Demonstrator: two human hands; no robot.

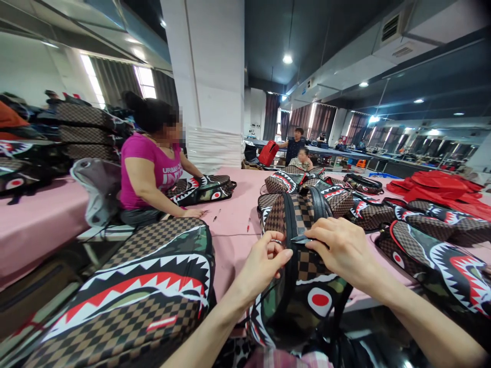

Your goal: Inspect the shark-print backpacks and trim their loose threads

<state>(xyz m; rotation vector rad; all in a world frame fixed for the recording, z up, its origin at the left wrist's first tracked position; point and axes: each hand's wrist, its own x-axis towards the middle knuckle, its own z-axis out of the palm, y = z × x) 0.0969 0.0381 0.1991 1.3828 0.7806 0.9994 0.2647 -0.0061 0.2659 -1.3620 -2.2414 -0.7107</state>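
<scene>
A backpack [303,266] with a brown checkered pattern, camouflage and a shark mouth stands upright on its base in front of me. My right hand [339,248] grips small pointed thread snips [301,239], whose tip lies against the bag's dark zipper strip. Across the zipper from it, my left hand [270,253] is closed at the bag's edge, thumb and fingers curled together. Whatever is between those left fingers is too small to make out. A matching backpack [153,286] lies to my left.
More shark-mouth backpacks [441,260] crowd the right of the pink table [238,194], with red bags [433,186] behind. Pens [248,225] lie in the middle. A co-worker in a pink shirt [148,163] sits at left, beside a white pillar [209,82].
</scene>
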